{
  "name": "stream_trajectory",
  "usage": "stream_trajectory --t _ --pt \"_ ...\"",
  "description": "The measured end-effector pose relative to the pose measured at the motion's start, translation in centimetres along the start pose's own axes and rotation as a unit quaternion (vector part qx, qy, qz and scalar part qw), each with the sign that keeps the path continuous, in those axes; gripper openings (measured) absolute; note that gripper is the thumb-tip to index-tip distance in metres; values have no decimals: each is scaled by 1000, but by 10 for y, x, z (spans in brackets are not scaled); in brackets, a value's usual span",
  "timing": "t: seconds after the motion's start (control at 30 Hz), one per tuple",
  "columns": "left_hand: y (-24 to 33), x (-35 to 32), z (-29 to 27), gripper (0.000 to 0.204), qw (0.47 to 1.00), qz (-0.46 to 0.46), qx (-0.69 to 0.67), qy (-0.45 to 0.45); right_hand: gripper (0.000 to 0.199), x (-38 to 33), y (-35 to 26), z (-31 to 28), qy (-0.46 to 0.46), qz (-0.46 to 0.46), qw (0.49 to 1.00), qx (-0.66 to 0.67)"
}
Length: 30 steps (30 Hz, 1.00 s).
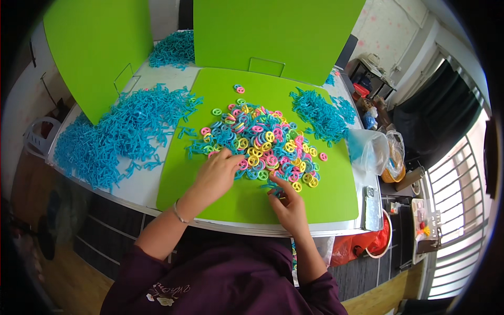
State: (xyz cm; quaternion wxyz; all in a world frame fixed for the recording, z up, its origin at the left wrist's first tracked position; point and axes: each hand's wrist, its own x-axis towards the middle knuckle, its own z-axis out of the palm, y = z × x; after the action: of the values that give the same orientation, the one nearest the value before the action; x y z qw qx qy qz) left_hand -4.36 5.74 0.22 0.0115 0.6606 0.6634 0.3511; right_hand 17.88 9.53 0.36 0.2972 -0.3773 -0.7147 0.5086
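A heap of small plastic wheels (270, 160) in pink, yellow, green and blue lies on a bright green board (325, 205), mixed with some blue pieces. At the heap's left edge my left hand (216, 173) has its fingers bent down into the parts; what its fingertips pinch is hidden. My right hand (289, 205) is at the near edge of the heap, thumb and fingers curled around small blue plastic pieces (270, 185). Several loose wheels (217, 112) are scattered beyond the heap.
Large piles of blue plastic pieces (142, 115) cover the table's left side, with another pile (320, 113) at the right. Upright green boards (278, 31) stand behind and left. A phone (371, 207) and a clear plastic bag (370, 149) are at the right edge.
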Motion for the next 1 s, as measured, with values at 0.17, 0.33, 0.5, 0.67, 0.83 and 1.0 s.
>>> stream_trajectory --t 0.17,0.33,0.5,0.67,0.83,1.0 --pt "-4 12 6 33 997 2 -67 -37 38 6 23 1 24 -15 1000 -1" --pt "-7 10 7 37 991 -32 -106 -74 25 7 8 1 66 -31 980 186" --pt "-11 8 4 20 989 -34 -130 -55 25 16 9 -8 34 52 938 342" --pt "-2 8 -2 18 949 -117 -292 -7 20 18 9 -9 18 97 892 441" --pt "23 0 -2 21 872 -178 -452 -58 20 18 3 6 69 24 933 353" --pt "23 1 6 19 832 -170 -527 -41 20 27 -8 21 97 13 951 293"
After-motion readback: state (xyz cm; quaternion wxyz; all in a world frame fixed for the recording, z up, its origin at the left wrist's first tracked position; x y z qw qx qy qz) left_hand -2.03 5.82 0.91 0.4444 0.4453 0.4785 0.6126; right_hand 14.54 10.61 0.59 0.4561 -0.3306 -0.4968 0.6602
